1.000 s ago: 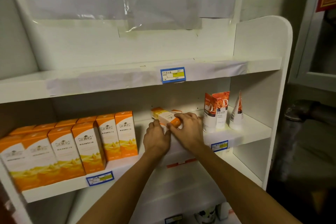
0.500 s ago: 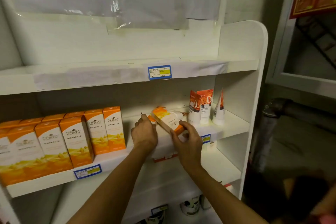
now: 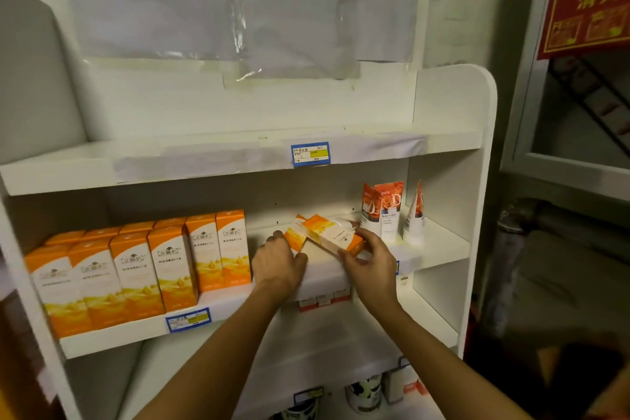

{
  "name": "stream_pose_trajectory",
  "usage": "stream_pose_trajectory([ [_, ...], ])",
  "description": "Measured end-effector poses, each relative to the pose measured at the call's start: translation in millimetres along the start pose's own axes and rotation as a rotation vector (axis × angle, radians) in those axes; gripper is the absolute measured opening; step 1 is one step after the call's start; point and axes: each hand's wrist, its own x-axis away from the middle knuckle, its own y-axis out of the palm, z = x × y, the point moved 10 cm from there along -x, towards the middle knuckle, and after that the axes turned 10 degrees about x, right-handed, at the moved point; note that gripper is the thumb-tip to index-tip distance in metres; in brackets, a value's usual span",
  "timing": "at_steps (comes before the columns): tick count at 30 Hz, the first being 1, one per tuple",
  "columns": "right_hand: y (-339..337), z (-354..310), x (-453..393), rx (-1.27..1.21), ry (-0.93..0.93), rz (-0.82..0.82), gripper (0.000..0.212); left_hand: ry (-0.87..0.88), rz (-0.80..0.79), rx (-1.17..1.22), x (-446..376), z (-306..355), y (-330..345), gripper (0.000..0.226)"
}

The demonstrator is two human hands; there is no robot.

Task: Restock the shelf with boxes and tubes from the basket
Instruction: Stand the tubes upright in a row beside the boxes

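Note:
Both my hands are on the middle board of the white shelf [image 3: 439, 251]. My right hand [image 3: 366, 257] grips an orange-and-white box [image 3: 335, 237] that lies tilted on the board. My left hand [image 3: 278, 261] holds a second, smaller-looking orange-and-white box [image 3: 295, 239], mostly hidden behind the fingers. Several matching orange boxes [image 3: 170, 259] stand upright in rows on the left of the same board. To the right stand two orange-and-white tubes [image 3: 383, 210] and a third tube [image 3: 414, 215]. The basket is not in view.
The top board [image 3: 204, 160] carries a blue price tag [image 3: 309, 153]; another tag [image 3: 187, 318] sits under the box rows. Small red-and-white boxes [image 3: 324, 300] show on the board below, and round containers [image 3: 363, 394] on the lowest one. A red sign [image 3: 586, 14] hangs at right.
My hands have parted: the right one slid from on top of the box to its right end and tilted it. The left one stays by the other box. The view shifted.

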Motion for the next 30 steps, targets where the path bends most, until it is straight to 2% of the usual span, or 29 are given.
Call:
stream_pose_trajectory([
  [5,-12,-16,-4,-0.066,-0.065,-0.006,0.047,-0.043,0.002,0.079,17,-2,-3,0.042],
  [14,-24,-35,-22,-0.102,-0.065,-0.032,0.058,-0.155,-0.019,0.125,17,-6,-6,0.053],
  [21,-25,-52,-39,-0.163,-0.105,-0.044,0.064,-0.284,-0.082,0.331,14,-5,6,0.057],
  [25,-8,-63,-41,-0.16,-0.12,-0.091,0.061,-0.265,-0.048,0.347,18,0,6,0.051],
  [28,12,-46,-41,-0.207,-0.025,-0.145,0.062,-0.236,-0.027,0.398,21,0,10,0.044],
  [30,22,-27,-38,-0.213,0.031,-0.159,0.055,-0.196,-0.018,0.435,22,-1,11,0.045],
])
